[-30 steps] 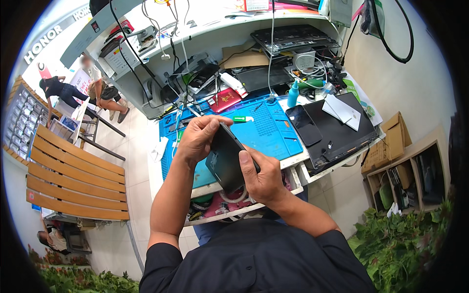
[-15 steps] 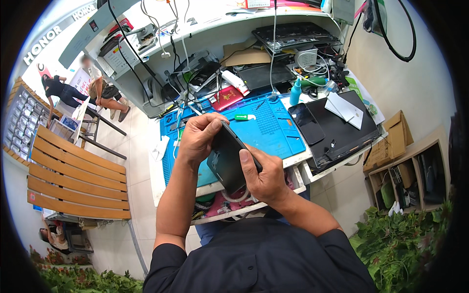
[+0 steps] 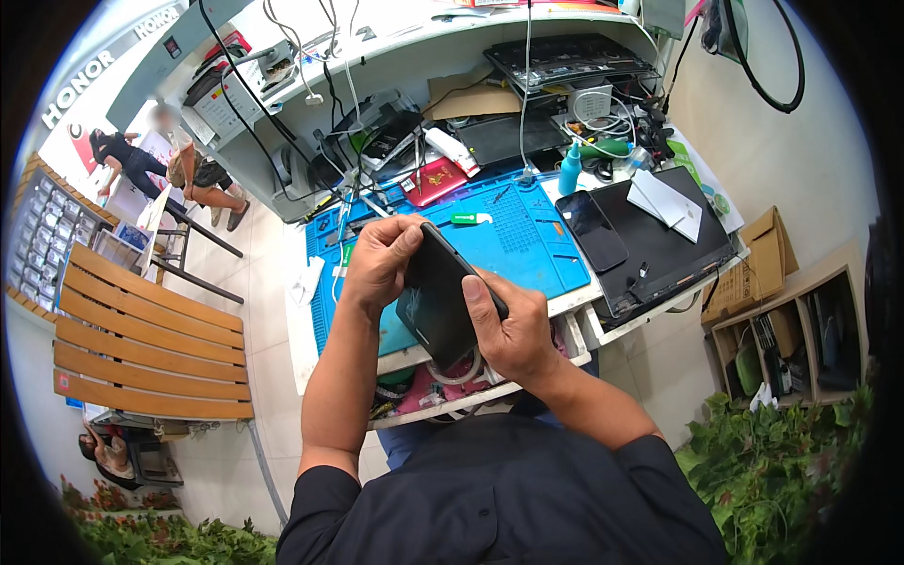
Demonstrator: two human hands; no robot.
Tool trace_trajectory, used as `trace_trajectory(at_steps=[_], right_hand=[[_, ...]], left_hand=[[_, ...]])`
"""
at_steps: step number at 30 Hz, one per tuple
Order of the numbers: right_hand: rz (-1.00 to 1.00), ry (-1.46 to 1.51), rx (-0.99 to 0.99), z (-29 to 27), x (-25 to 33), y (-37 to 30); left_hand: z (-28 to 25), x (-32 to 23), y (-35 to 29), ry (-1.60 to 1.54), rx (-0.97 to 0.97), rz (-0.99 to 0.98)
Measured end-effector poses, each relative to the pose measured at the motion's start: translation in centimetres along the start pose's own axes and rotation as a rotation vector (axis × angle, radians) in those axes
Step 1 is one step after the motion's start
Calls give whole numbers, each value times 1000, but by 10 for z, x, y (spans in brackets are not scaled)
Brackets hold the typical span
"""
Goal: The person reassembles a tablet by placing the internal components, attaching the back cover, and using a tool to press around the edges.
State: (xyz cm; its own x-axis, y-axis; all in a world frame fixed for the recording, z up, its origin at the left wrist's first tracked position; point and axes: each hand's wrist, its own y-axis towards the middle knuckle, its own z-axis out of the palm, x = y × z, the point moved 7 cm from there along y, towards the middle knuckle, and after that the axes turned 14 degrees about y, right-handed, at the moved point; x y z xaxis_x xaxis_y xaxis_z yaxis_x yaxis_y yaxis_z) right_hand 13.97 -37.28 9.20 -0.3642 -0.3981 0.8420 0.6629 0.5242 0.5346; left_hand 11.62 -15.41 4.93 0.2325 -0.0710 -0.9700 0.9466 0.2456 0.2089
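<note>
Both hands hold a thin black phone [image 3: 435,306] in front of my chest, above the near edge of the workbench. It is tilted, with one narrow side turned up and a dark, glossy face showing pale reflections or marks. My left hand [image 3: 383,259] pinches its far upper corner between thumb and fingers. My right hand [image 3: 513,325] grips the near right end, thumb along the side; its other fingers are mostly hidden. Beneath lies a blue repair mat [image 3: 513,273] with a small green-and-white tool [image 3: 469,218] on it.
Right of the mat, another phone [image 3: 593,231] and white cards [image 3: 664,202] rest on a black laptop panel [image 3: 678,264]. A teal bottle [image 3: 570,169] and red booklet [image 3: 435,181] stand farther back. Below the phone, an open drawer [image 3: 447,410] holds cables. A slatted bench [image 3: 151,348] is at left.
The phone has tilted slightly in my hands, so a little more of its dark face shows. Both hands keep their grip. At far left, people in the background have shifted a little.
</note>
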Motion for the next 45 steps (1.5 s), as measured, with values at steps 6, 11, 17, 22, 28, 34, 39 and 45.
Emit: trace_trajectory(at_steps=[6,11,17,22,28,34,39,45], right_hand=[[69,16,-8,-5,-4,-2],[160,74,-27,-8,-17,-3],[322,555,-198,-26,-66,-2],[498,946,-345,-30,-127,-1],[716,1268,-199,-13,-158,2],[815,1356,-169,-1,-143,-1],[835,1365,-183,2,-139,-2],[802,1461,-53,-2,-156,-4]], left_hand=[[-5,2,0,3,116,59],[-3,8,-2,-16,84,53],[10,-1,-25,242,90,-156],[35,-18,-46,380,-52,-192],[61,-31,-53,466,-86,-171],[69,-32,-57,518,-129,-164],[67,-25,-59,516,-156,-179],[73,-26,-60,520,-143,-198]])
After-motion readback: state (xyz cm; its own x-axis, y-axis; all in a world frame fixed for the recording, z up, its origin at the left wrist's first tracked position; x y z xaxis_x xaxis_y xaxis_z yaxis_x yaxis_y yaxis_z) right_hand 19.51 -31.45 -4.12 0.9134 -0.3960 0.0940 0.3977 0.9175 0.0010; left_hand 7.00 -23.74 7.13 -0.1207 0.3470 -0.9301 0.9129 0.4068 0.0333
